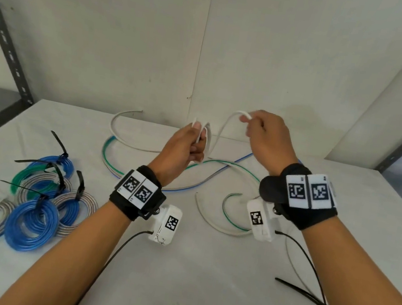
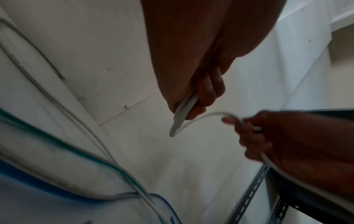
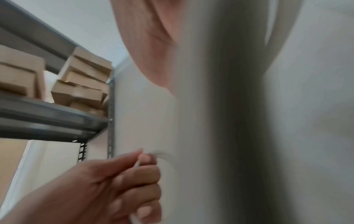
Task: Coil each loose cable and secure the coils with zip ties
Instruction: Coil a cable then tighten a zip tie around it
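Observation:
A loose white cable (image 1: 221, 129) arches between my two hands above the table (image 1: 199, 285). My left hand (image 1: 191, 142) grips a few gathered loops of the cable in its fist; the left wrist view shows the white loops (image 2: 182, 115) sticking out below the curled fingers (image 2: 208, 91). My right hand (image 1: 259, 130), higher and to the right, pinches a bend of the same cable (image 2: 237, 119) between thumb and fingers. In the right wrist view a blurred cable strand (image 3: 229, 121) runs close past the lens, and my left hand (image 3: 124, 181) shows at lower left.
Several finished coils (image 1: 34, 220), blue, green and grey, lie at the left with black zip ties on them. Loose green-striped (image 1: 106, 160) and grey cables (image 1: 209, 223) snake across the middle. Black zip ties (image 1: 303, 294) lie near right. Shelf uprights (image 1: 6, 39) flank the table.

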